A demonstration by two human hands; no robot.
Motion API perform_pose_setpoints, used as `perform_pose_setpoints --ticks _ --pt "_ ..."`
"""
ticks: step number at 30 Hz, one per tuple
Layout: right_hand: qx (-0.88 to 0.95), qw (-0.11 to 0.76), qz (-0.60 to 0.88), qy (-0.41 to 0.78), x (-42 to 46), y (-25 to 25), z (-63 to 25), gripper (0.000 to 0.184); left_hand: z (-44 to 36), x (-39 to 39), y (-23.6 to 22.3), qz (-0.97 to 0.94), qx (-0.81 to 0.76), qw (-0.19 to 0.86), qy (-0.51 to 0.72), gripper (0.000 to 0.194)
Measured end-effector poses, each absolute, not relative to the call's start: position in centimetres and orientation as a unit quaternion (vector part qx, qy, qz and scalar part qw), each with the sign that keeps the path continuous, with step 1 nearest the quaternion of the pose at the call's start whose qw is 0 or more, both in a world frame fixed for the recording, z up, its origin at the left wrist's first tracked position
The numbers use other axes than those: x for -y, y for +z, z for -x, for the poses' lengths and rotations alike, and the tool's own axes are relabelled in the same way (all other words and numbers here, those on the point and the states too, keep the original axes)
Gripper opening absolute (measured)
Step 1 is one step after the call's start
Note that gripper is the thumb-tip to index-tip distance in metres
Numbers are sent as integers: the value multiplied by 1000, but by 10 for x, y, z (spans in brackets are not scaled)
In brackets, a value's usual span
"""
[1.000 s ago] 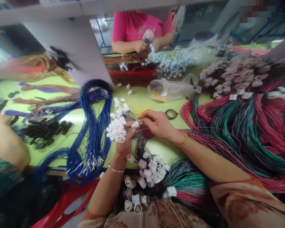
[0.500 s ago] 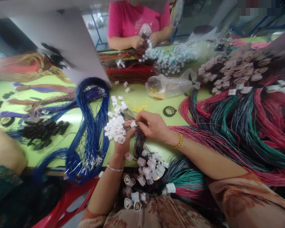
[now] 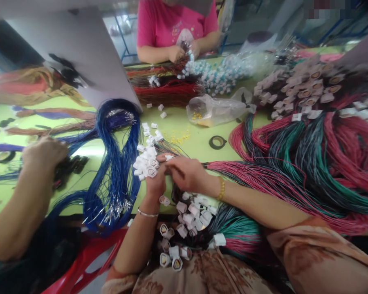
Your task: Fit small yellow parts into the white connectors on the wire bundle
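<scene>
My left hand (image 3: 156,179) is closed round thin wires, and a cluster of white plastic connectors (image 3: 147,162) sits over its fingers and back. One small white connector (image 3: 169,157) shows where the fingertips of both hands meet. My right hand (image 3: 188,173) is pinched at that connector, its fingers curled; what lies between the tips is partly hidden. Below my hands, more white connectors (image 3: 191,214) hang on wires at the table edge and over my lap. A bundle of pink, black and green wires (image 3: 233,175) runs off to the right.
Blue wires (image 3: 110,163) lie left of my hands. A co-worker's hand (image 3: 44,153) is over black connectors (image 3: 76,163); another person (image 3: 178,32) sits opposite. A tape roll (image 3: 217,142), a plastic bag (image 3: 217,110) and small yellow pieces (image 3: 179,136) lie beyond.
My right hand has shifted slightly left and down, closer to my left hand. The co-worker's arm at the left has reached in over the black connectors.
</scene>
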State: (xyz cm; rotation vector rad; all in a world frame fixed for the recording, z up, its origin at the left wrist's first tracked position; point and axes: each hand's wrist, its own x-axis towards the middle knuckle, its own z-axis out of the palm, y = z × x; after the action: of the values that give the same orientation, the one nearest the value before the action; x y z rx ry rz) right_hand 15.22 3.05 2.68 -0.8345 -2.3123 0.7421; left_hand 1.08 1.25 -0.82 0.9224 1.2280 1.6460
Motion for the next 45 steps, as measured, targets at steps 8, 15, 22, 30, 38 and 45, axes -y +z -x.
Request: perform_pose_setpoints --ticks 8,15,22,30,38,45 --pt "806 361 323 340 -70 37 -172 16 -12 -14 -11 -253 -474 507 674 27" --pt "877 248 227 342 -69 32 -176 17 -13 -14 -11 -243 -467 510 680 26" --pt "935 85 193 286 -67 25 -178 23 -20 -21 -15 -192 -498 479 697 28" --pt "936 24 317 152 -52 21 -173 26 -22 -41 -19 -161 -515 491 683 32" --pt "943 56 300 128 -48 7 -164 26 -24 -42 -17 -153 -519 487 686 29" --pt "947 -77 294 100 -41 21 -151 26 -26 -41 -18 -150 -533 486 677 30"
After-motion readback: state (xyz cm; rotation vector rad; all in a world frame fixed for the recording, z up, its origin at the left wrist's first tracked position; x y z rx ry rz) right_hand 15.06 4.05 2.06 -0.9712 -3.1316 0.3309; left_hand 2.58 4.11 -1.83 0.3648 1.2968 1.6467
